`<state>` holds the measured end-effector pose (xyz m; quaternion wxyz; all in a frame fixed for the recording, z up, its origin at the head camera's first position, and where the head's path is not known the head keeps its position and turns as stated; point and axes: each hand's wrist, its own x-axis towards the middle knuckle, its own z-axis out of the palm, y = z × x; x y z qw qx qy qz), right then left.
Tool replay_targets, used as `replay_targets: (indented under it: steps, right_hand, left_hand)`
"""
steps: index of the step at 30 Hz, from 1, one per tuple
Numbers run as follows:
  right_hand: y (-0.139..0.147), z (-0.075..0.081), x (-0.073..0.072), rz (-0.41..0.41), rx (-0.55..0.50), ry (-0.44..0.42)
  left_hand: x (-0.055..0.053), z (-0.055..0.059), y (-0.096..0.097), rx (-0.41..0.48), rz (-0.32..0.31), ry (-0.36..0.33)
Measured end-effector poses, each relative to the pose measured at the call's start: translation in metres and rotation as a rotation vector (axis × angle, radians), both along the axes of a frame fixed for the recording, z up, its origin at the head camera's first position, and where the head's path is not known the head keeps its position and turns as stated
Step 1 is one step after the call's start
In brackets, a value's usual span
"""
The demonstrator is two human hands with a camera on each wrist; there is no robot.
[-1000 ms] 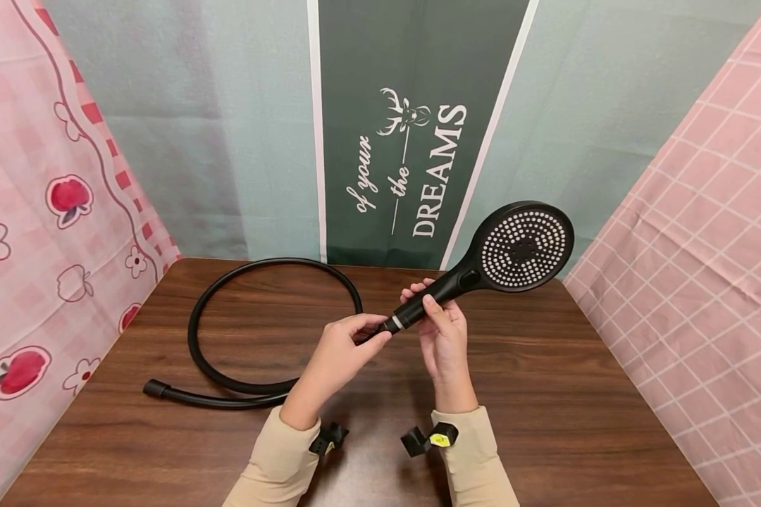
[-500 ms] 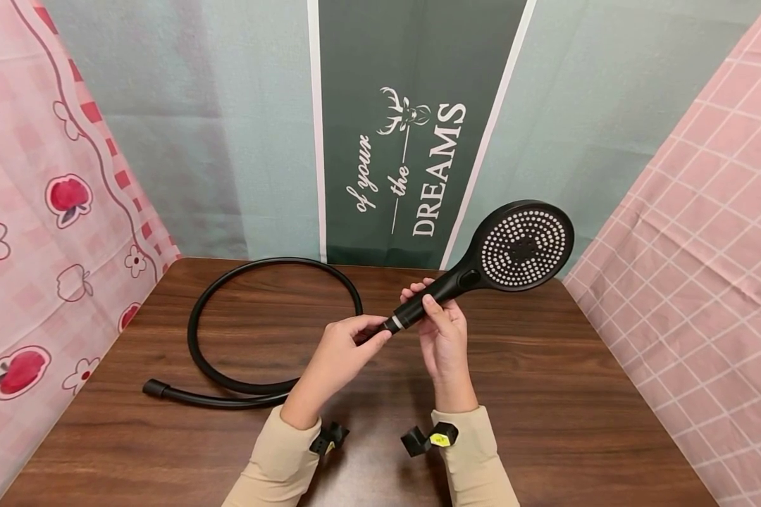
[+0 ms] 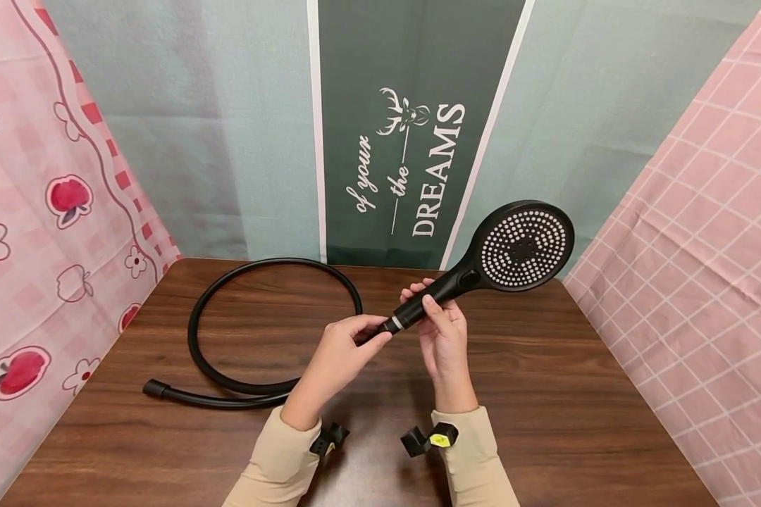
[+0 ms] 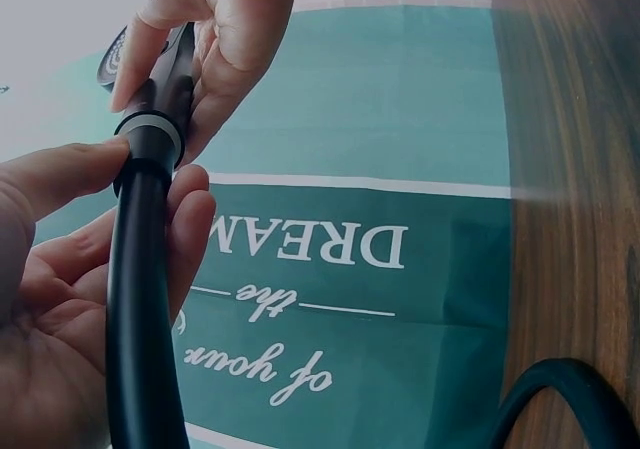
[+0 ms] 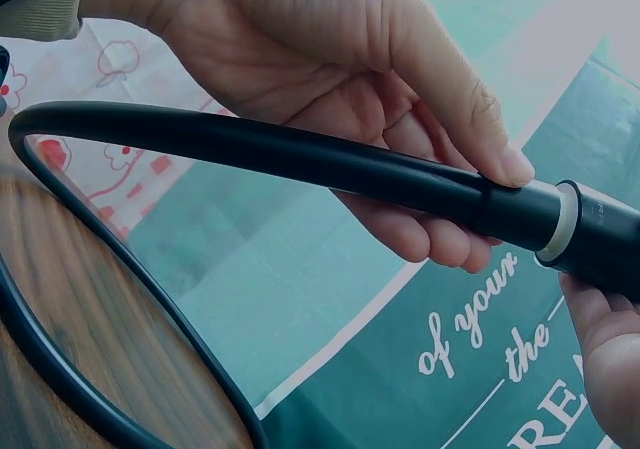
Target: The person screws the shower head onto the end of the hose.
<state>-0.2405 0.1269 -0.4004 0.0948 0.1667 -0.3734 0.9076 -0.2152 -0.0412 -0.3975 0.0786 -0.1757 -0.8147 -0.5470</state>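
A black handheld shower head (image 3: 523,246), its round face dotted with pale nozzles, is held tilted above the table, face toward the head camera. My right hand (image 3: 442,338) grips its handle (image 3: 434,296), thumb on the front and fingers behind. At the handle's lower end, my left hand (image 3: 345,352) pinches the end fitting of a black shower hose (image 5: 380,164) between thumb and fingers. A pale ring (image 4: 150,122) shows where the fitting meets the handle. In the head view the left hand hides part of the fitting.
The hose loops over the wooden table (image 3: 545,422) on the left, its free end (image 3: 156,388) lying near the left edge. A green curtain (image 3: 418,42) with printed lettering hangs behind the table. Pink cloths (image 3: 704,232) stand at both sides.
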Motion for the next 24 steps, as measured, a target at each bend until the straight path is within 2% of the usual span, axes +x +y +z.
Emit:
replay_targets:
  steps: [24]
  right_hand:
    - [-0.0009, 0.0014, 0.0002, -0.004, 0.001, -0.010]
  left_hand:
    - [0.0012, 0.0013, 0.0004, -0.010, 0.021, 0.028]
